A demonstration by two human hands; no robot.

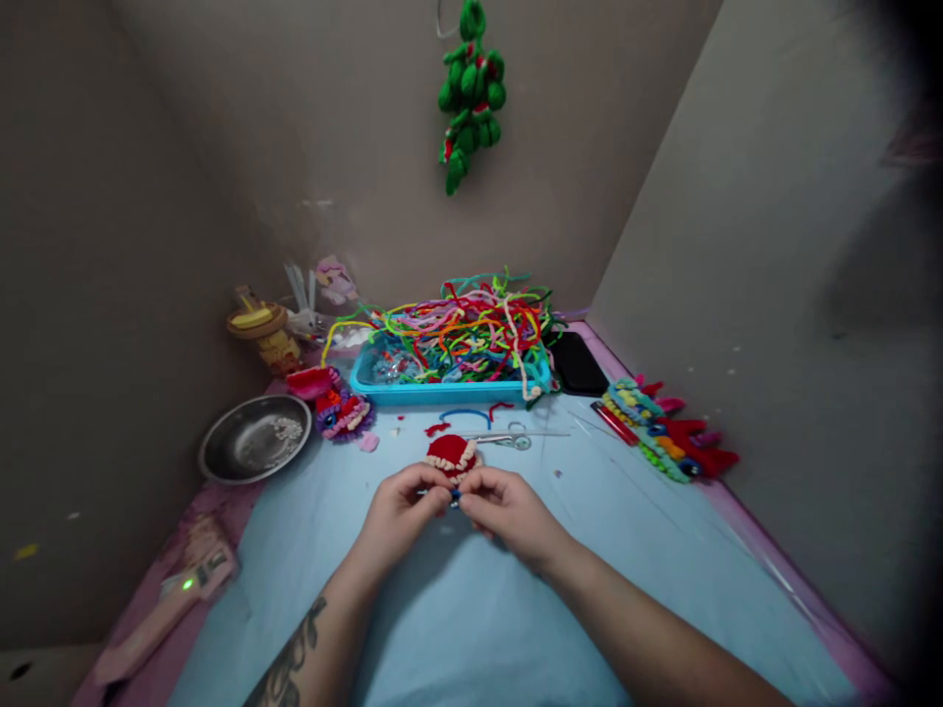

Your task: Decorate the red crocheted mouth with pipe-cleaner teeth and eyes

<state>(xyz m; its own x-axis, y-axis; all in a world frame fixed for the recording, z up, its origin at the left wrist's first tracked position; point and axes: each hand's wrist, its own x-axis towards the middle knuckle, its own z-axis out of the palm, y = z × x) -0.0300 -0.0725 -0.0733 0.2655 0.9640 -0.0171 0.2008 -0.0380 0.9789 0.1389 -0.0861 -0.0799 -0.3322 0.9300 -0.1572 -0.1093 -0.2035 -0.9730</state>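
My left hand [402, 511] and my right hand [505, 509] meet over the light blue table [516, 609], fingertips pinched together on a small blue piece [455, 498], too small to make out. Just beyond my fingers, touching them, sits a red pipe-cleaner piece with a white fuzzy rim [451, 455]. Scissors [508, 438] lie right behind it, with short red and blue pipe-cleaner scraps [464, 416] nearby.
A blue tray [442, 393] heaped with coloured pipe cleaners stands at the back. A metal bowl [254, 439] and a pink-purple craft [335, 405] sit at left. A colourful finished craft [667, 442] and dark phone [577, 363] lie at right. A green ornament [470, 93] hangs on the wall.
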